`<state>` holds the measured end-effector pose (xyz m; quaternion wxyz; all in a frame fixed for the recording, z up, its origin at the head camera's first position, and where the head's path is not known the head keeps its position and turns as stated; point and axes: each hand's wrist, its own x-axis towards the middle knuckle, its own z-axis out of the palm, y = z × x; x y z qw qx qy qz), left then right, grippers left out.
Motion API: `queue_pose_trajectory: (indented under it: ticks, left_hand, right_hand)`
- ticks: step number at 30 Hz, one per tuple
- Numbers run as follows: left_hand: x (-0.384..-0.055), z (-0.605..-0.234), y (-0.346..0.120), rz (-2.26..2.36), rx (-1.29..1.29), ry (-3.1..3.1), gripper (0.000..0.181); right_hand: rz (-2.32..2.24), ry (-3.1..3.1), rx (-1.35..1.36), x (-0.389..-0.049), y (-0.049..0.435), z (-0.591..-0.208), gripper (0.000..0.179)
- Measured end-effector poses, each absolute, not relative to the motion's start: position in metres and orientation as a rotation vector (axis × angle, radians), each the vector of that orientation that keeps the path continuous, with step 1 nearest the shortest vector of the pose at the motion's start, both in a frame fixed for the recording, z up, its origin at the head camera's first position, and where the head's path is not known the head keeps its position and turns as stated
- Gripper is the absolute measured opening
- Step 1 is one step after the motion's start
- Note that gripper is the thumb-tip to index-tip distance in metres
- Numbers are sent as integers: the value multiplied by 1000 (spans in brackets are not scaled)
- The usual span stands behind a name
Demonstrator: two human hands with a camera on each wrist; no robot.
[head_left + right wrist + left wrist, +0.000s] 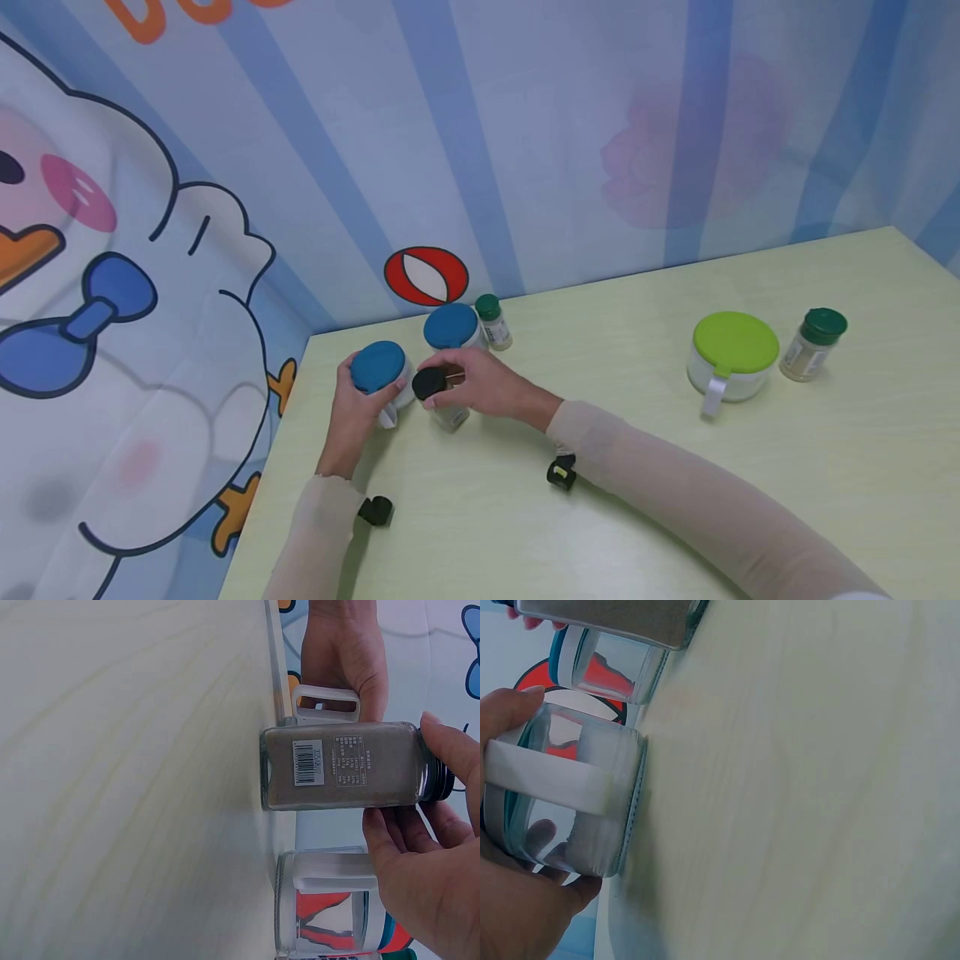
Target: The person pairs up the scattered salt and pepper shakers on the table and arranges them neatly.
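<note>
At the table's left end, my left hand grips a clear glass jar with a blue lid and a white handle, thumb on one side and fingers on the other. Just right of it, my right hand holds a square glass spice bottle near its black cap. Grey-brown powder fills this bottle, and a barcode label faces the right wrist camera. The bottle stands upright, its base close to the tabletop. Behind my right hand is a second blue-lidded jar, partly hidden.
A small green-capped bottle stands beside the second blue-lidded jar, near the back edge. Farther right on the pale table are a green-lidded jar with a white handle and another green-capped bottle. A printed curtain hangs behind.
</note>
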<state>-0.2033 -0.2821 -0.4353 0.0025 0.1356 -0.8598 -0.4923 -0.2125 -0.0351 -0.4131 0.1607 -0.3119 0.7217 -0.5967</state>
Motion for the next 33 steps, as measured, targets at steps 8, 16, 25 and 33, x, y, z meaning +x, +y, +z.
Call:
queue_pose_trajectory:
  ticks: [8,16,25,33]
  left_hand:
    - [-204,-436,-283,-1552,423,-2690,104]
    - [-203,-436,-281,-1523,403,-2660,102]
    - [-204,-438,-282,-1491,407,-2656,101]
    - [-203,-436,-281,-1470,406,-2656,101]
  right_hand:
    - [-1703,2061,-904,-215,-36,-415,44]
    - [-1711,2057,-901,-214,-36,-415,42]
    - [-1713,2067,-907,-213,-36,-415,41]
    - [-1708,2078,-917,-213,-36,-415,40]
